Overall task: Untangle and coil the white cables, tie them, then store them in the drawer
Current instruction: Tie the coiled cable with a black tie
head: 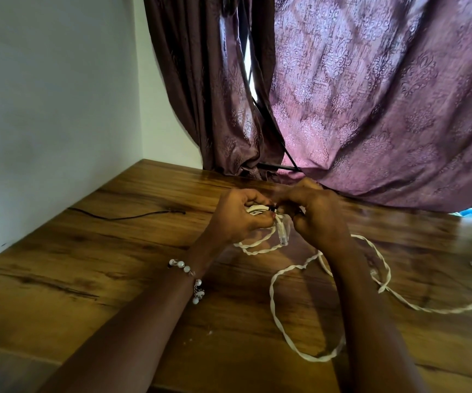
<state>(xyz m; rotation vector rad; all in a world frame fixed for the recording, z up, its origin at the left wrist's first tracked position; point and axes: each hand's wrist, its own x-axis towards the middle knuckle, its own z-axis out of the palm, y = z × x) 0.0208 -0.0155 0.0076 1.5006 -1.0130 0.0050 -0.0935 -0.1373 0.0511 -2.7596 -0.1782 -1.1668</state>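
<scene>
Both hands are working close together over the brown wood-grain table [115,279], w/ a small coil of white twisted cable [257,209] held between them. Left hand [236,219] is gripping the coil, fingers curled round the loops & thumb pressing on top, prob. to keep the turns from springing apart. Right hand [318,219] is blurred; its fingers are curled in toward the coil, seemingly pinching a strand or a dark tie, but can't tell exactly what it's got. A clear plastic plug end [281,232] is hanging down between the hands, left free, likely so it stays outside the winding.

Rest of the white cable [278,321] is trailing loose on the table in wide loops toward the right, not yet wound in. A thin black wire [127,217] is lying well apart on the left. Purple patterned curtain [385,109] is hanging behind. No drawer in view.
</scene>
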